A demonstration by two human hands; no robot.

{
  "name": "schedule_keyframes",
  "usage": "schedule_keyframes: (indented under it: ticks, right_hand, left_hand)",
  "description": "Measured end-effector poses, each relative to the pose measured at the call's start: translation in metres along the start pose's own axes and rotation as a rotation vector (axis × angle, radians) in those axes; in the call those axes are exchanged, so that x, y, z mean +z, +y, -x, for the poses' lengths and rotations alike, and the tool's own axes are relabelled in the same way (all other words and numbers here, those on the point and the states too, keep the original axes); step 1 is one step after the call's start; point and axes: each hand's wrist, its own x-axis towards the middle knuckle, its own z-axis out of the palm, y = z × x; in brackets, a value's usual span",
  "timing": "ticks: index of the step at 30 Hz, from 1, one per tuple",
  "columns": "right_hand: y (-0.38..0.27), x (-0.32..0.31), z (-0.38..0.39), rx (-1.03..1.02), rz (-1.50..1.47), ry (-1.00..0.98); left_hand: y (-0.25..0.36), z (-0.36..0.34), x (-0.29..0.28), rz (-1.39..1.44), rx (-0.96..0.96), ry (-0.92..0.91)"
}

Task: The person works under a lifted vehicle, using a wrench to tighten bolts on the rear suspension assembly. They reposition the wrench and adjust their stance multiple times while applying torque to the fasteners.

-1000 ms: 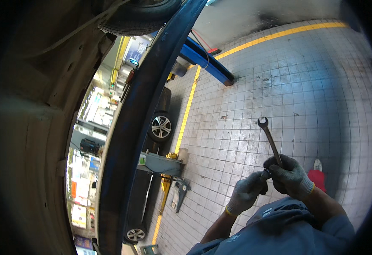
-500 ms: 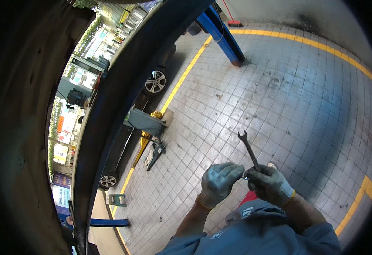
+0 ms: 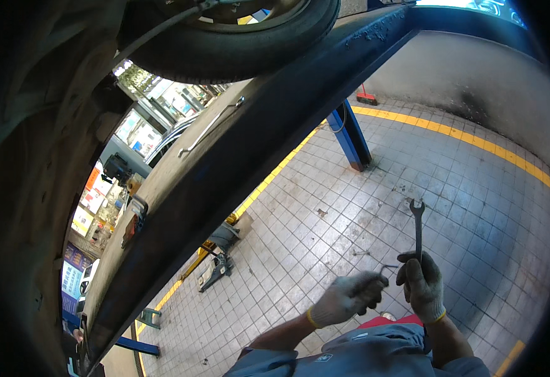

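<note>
An open-end wrench (image 3: 418,229) stands upright in my right hand (image 3: 424,286), its forked jaw pointing away from me. The fingers of this gloved hand are closed around its lower part. Just to the left, my left hand (image 3: 350,296), also in a soiled white glove, is closed on a thin bent metal piece that looks like a hex key (image 3: 388,268). Its short bent end sticks out towards the right hand. The two hands are close together but apart, in front of my body and above the tiled floor.
A dark lift runway (image 3: 225,163) crosses diagonally on the left, with a long-handled wrench (image 3: 209,129) lying on it. A car tire (image 3: 243,56) rests above. Beyond are a blue lift post (image 3: 349,135), a floor jack (image 3: 215,271), a green stool (image 3: 149,317) and a red broom (image 3: 366,98).
The view has tilted up, bringing the tire and the wrench on the runway into sight. My hands have separated slightly, the wrench is more upright, and the bent piece now shows in my left hand.
</note>
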Motion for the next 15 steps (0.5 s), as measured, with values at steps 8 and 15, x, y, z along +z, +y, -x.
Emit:
schedule_keyframes:
  ticks: [8, 15]
  right_hand:
    - [-0.016, -0.015, -0.111, 0.101, -0.217, -0.359]
    - [-0.042, -0.038, -0.203, 0.039, -0.299, -0.685]
  left_hand:
    - [0.106, -0.035, -0.058, -0.076, 0.814, 0.522]
    - [0.24, -0.072, -0.071, -0.317, 1.0, 1.138]
